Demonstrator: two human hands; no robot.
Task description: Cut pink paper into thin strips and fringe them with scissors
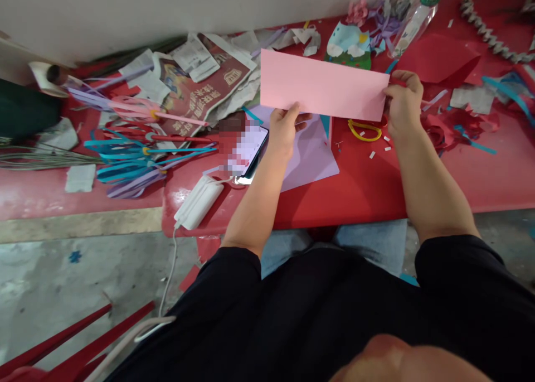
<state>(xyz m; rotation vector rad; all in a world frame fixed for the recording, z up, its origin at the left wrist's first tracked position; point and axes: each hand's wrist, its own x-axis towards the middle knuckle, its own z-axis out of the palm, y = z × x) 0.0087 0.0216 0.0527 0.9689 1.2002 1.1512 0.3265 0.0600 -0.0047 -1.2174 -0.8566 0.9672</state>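
A long rectangular sheet of pink paper [324,83] is held up above the red table [346,189], tilted slightly down to the right. My left hand [285,126] pinches its lower edge, thumb in front and fingers behind. At the right end, my right hand [403,103] grips the short edge between thumb and fingers. Beneath the pink paper lie sheets of purple paper [311,156], partly hidden by my left forearm. Yellow-handled scissors [365,131] rest on the table between my hands, their blades hidden from view.
Left of my arm are a phone [256,148], a white power bank or adapter [198,202] with a cable, and blue paper-strip loops [125,156]. Newspaper [204,81] lies behind. A plastic bottle [418,22] stands at the back right, near red paper scraps [460,125].
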